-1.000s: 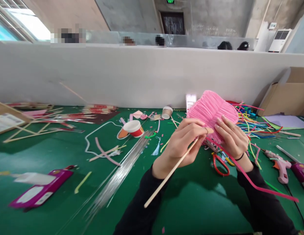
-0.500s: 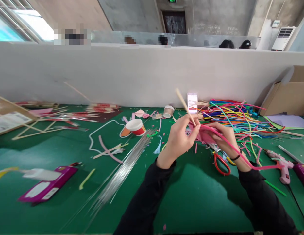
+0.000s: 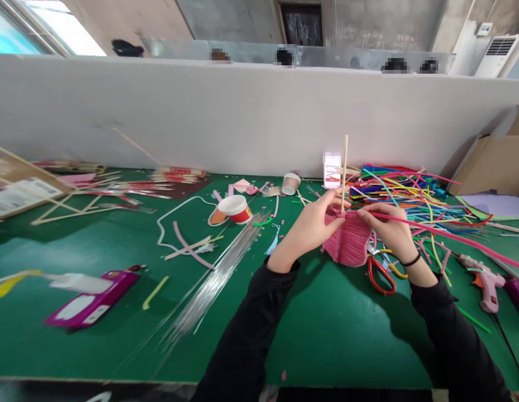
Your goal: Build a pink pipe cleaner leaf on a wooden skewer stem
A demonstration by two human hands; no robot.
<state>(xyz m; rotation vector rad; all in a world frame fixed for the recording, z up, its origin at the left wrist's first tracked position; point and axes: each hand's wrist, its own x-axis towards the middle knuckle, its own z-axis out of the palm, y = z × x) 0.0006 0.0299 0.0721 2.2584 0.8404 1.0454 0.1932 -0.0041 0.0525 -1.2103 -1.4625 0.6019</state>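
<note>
Head view, pink woven piece (image 3: 347, 248): stands on the green table (image 3: 335, 335), centre right, between both hands.
Wooden stick (image 3: 345, 162): rises upright from the top of the pink woven piece.
Left hand (image 3: 312, 229): fingers closed in a pinch on the wooden stick where it meets the piece.
Right hand (image 3: 389, 230): fingertips pinched on a pink strand (image 3: 443, 234) that trails right.
Handling: the piece likely light, soft and springy, and best held by its sides. The stick is stiff but thin and may snap. The strand bends easily.
Surroundings: red scissors (image 3: 380, 274) touching the piece's right; coloured strand pile (image 3: 404, 190) behind; glue gun (image 3: 485, 282) far right; paper cup (image 3: 238, 209) and wire bundle (image 3: 213, 282) to the left.
Obstruction: the scissors and loose strands crowd the right hand.
</note>
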